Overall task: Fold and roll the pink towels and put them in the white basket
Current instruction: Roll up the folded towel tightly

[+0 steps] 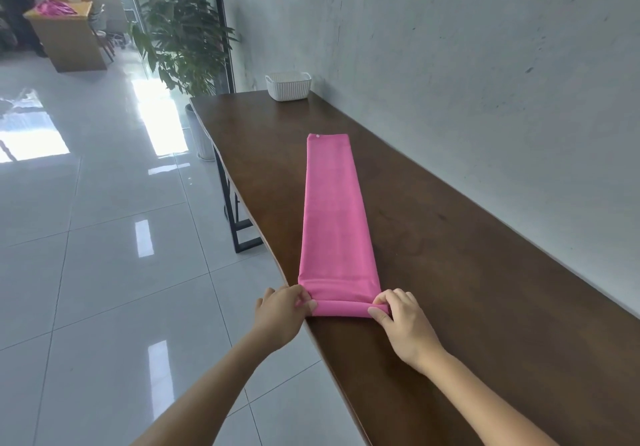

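Note:
A pink towel [332, 210], folded into a long narrow strip, lies lengthwise on the dark wooden table [467, 272]. Its near end is turned over into a small roll. My left hand [282, 310] pinches the left end of that roll at the table's edge. My right hand [398, 317] pinches the right end, fingers curled over the cloth. The white basket [288, 86] stands at the far end of the table beside the wall; I cannot see inside it.
A grey wall [485, 65] runs along the table's right side. Left of the table is glossy tiled floor [104, 238]. A potted plant [183, 40] stands past the far end. More pink cloth [53, 7] lies on a distant wooden desk.

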`<state>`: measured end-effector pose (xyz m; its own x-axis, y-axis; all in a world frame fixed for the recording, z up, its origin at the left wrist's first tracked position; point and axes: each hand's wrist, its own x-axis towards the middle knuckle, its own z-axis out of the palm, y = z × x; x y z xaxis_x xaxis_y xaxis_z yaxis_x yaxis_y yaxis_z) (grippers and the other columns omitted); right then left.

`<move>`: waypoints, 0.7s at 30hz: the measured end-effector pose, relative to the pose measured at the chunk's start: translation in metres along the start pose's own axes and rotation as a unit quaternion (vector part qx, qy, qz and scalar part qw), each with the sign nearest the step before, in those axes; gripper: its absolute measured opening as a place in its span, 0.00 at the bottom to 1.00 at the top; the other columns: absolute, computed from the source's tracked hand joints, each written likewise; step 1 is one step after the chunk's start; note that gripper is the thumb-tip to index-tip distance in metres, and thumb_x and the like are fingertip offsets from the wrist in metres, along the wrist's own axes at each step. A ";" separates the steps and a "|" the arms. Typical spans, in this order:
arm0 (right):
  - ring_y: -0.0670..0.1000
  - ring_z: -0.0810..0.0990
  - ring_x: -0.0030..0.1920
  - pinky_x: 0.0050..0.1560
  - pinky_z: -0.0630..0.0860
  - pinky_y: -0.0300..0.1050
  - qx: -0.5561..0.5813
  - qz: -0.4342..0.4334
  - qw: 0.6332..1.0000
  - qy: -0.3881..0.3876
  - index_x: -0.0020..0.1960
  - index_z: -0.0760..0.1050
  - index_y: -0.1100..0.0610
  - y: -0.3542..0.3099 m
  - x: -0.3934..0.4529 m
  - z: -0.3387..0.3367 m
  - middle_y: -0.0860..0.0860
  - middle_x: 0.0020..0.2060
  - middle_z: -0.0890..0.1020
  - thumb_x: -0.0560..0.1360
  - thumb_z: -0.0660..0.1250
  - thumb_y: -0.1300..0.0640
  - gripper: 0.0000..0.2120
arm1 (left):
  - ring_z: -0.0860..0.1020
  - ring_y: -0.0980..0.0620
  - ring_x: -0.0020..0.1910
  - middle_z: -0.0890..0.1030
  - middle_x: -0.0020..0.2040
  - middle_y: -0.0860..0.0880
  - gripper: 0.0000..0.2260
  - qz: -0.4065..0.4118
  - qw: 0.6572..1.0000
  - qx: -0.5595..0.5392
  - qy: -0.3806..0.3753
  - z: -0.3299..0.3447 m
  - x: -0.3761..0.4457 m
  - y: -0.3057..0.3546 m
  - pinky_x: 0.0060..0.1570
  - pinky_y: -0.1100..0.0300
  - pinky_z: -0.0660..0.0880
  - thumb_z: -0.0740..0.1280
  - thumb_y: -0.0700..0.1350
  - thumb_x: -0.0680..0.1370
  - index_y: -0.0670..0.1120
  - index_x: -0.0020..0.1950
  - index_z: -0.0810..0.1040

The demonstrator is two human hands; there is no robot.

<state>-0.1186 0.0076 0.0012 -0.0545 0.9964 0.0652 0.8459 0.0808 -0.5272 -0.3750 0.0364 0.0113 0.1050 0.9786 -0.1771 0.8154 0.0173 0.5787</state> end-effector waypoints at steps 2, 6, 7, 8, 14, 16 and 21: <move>0.45 0.72 0.52 0.50 0.69 0.39 0.014 0.025 0.999 -0.025 0.49 0.75 0.50 -0.003 -0.001 -0.002 0.40 0.46 0.75 0.82 0.63 0.46 0.08 | 0.70 0.49 0.59 0.79 0.52 0.55 0.10 -0.029 0.999 -0.029 -0.035 -0.004 0.000 0.001 0.57 0.53 0.63 0.60 0.57 0.84 0.56 0.49 0.77; 0.48 0.74 0.51 0.47 0.71 0.45 0.033 0.082 0.995 -0.038 0.48 0.71 0.49 -0.012 0.002 -0.005 0.43 0.44 0.76 0.82 0.63 0.45 0.09 | 0.72 0.50 0.55 0.79 0.48 0.57 0.08 -0.037 0.997 -0.053 0.039 0.003 -0.004 0.004 0.55 0.53 0.69 0.64 0.57 0.82 0.57 0.46 0.76; 0.49 0.75 0.51 0.45 0.71 0.46 0.040 0.098 0.994 -0.036 0.48 0.70 0.49 -0.014 0.004 -0.005 0.44 0.44 0.77 0.81 0.64 0.44 0.10 | 0.73 0.52 0.53 0.78 0.47 0.59 0.07 -0.026 0.994 -0.061 0.087 0.006 -0.007 0.004 0.55 0.54 0.70 0.66 0.56 0.81 0.57 0.44 0.75; 0.50 0.76 0.50 0.45 0.72 0.47 0.047 0.115 0.992 -0.035 0.48 0.69 0.49 -0.016 0.006 -0.005 0.44 0.44 0.77 0.81 0.64 0.44 0.10 | 0.72 0.53 0.51 0.77 0.45 0.60 0.08 -0.005 0.989 -0.066 0.132 0.009 -0.011 0.004 0.53 0.55 0.71 0.68 0.54 0.80 0.57 0.42 0.74; 0.53 0.76 0.54 0.58 0.76 0.53 0.103 0.212 0.972 0.019 0.45 0.73 0.49 -0.025 0.014 0.004 0.47 0.48 0.76 0.78 0.69 0.47 0.09 | 0.71 0.57 0.48 0.77 0.45 0.61 0.04 0.160 0.960 0.006 0.230 0.023 -0.025 -0.013 0.47 0.63 0.68 0.72 0.52 0.78 0.54 0.45 0.80; 0.54 0.77 0.53 0.58 0.77 0.53 0.107 0.229 0.967 0.039 0.44 0.73 0.49 -0.027 0.015 0.007 0.48 0.48 0.75 0.78 0.69 0.47 0.09 | 0.72 0.55 0.51 0.78 0.49 0.60 0.05 0.195 0.954 0.045 0.222 0.024 -0.025 -0.021 0.50 0.62 0.71 0.74 0.53 0.77 0.54 0.50 0.81; 0.50 0.76 0.47 0.43 0.77 0.46 0.056 0.146 0.976 0.150 0.39 0.76 0.50 -0.033 0.009 0.014 0.45 0.43 0.75 0.76 0.73 0.51 0.10 | 0.75 0.51 0.51 0.79 0.50 0.58 0.12 0.217 0.953 0.091 0.189 0.017 -0.019 -0.021 0.50 0.56 0.76 0.78 0.50 0.72 0.54 0.52 0.79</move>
<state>-0.1543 0.0143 0.0072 0.3529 0.9260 0.1340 0.7373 -0.1870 -0.6492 -0.3846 0.0136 -0.0111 0.2700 0.8905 0.3663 0.8311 -0.4076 0.3784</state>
